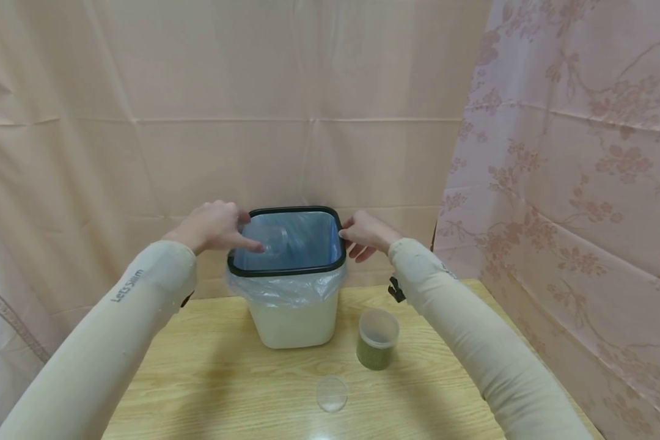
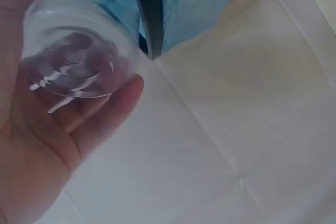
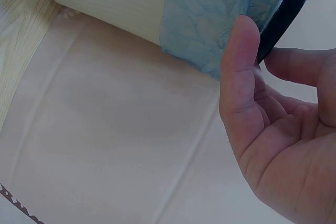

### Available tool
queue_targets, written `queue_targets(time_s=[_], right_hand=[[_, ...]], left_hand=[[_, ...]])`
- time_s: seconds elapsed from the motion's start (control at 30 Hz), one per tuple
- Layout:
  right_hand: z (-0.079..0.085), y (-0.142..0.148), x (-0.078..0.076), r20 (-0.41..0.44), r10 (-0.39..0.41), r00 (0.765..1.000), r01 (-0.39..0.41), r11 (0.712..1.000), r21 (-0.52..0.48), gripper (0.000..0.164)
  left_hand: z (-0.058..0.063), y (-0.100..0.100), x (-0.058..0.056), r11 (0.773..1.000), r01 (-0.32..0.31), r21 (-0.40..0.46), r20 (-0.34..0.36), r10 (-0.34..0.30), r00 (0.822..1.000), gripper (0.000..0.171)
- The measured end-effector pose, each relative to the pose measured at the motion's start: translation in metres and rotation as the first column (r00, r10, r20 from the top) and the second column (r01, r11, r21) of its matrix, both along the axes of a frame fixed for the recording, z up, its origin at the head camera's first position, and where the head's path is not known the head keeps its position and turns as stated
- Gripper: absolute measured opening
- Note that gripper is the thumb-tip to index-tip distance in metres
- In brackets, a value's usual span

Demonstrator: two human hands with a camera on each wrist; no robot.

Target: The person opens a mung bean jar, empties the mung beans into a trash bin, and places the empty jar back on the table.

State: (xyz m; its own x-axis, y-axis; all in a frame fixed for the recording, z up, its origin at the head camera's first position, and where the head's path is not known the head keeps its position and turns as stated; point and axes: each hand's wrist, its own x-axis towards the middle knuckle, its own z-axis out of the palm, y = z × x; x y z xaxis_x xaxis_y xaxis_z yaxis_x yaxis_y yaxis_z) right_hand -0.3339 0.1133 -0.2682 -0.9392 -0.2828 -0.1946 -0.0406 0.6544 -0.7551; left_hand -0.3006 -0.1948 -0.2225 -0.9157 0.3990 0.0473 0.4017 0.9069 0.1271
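Note:
A cream trash bin (image 1: pixel 296 324) with a black rim (image 1: pixel 286 271) and a thin bluish liner bag (image 1: pixel 291 290) folded over it stands on the table. My left hand (image 1: pixel 214 225) holds a clear plastic jar (image 2: pixel 79 59) tilted over the bin's left side; the thumb and fingers curve around it. At the bin's right side, my right hand (image 1: pixel 367 233) pinches the rim. In the right wrist view, that hand (image 3: pixel 283 124) has a fingertip against the liner (image 3: pixel 199 24) and the thumb by the rim. I cannot make out any contents in the jar.
A translucent jar (image 1: pixel 377 342) partly filled with something greenish stands right of the bin. A round clear lid (image 1: pixel 331 393) lies nearer on the wooden table (image 1: pixel 264 391). Beige curtains (image 1: pixel 308 159) hang behind, floral cloth (image 1: pixel 572 183) at right.

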Motion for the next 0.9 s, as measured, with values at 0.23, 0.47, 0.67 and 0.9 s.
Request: queue_targets(time_s=[0.23, 0.47, 0.67, 0.9], right_hand=[[0.0010, 0.0001, 0.0018, 0.004, 0.001, 1.000, -0.001, 1.000, -0.004, 0.034], [0.0006, -0.0004, 0.0018, 0.006, -0.012, 1.000, 0.012, 1.000, -0.013, 0.035], [0.0000, 0.0003, 0.0012, 0.002, -0.016, 1.000, 0.016, 1.000, -0.015, 0.035], [-0.0011, 0.0008, -0.0001, -0.005, -0.009, 1.000, 0.009, 1.000, -0.013, 0.035]], left_hand=[[-0.0044, -0.0011, -0.0007, 0.988, 0.153, -0.030, -0.149, -0.156, 0.976, 0.066], [-0.0072, -0.0030, -0.0002, 0.965, 0.229, -0.130, -0.260, -0.256, 0.931, 0.061], [-0.0089, -0.0030, -0.0010, 0.967, 0.206, -0.147, -0.274, -0.240, 0.931, 0.063], [-0.0073, -0.0010, -0.0011, 0.983, 0.127, -0.132, -0.195, -0.152, 0.969, 0.073]])
